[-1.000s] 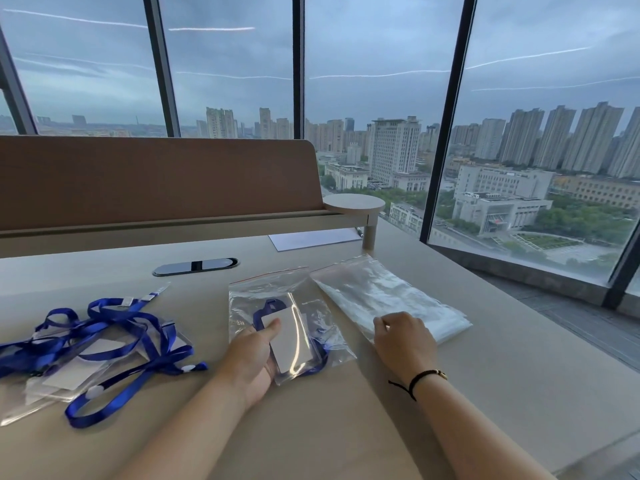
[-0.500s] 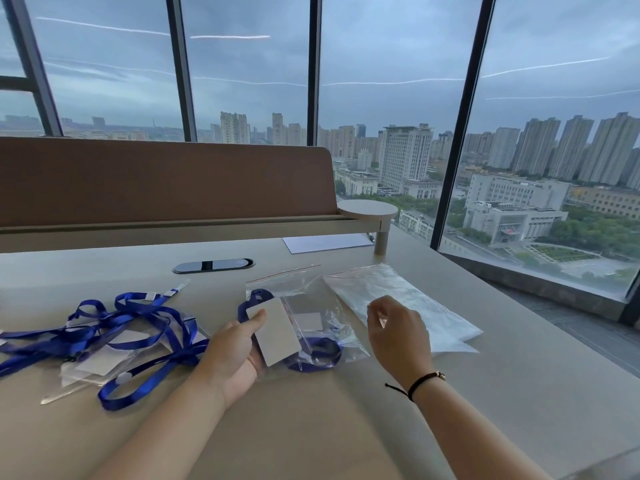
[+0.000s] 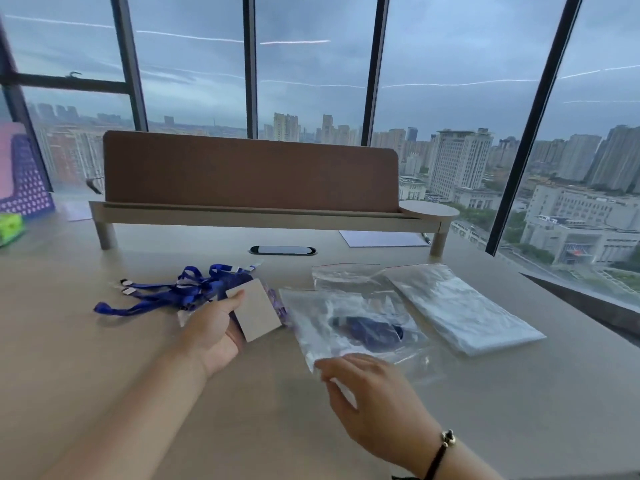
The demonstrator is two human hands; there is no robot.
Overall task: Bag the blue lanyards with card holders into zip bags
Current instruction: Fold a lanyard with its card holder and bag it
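Two hands in view. Your left hand pinches a grey rectangular card, thumb on top. Your right hand grips the near corner of a clear zip bag with a blue lanyard inside, lying mid beige worktop. Loose blue lanyards pile far left; stack of empty clear bags right.

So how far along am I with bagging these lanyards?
One zip bag already has a blue lanyard inside; your right hand holds its near edge. Your left hand grips a card still outside it. Left to do: the loose lanyard pile and the stack of empty bags.
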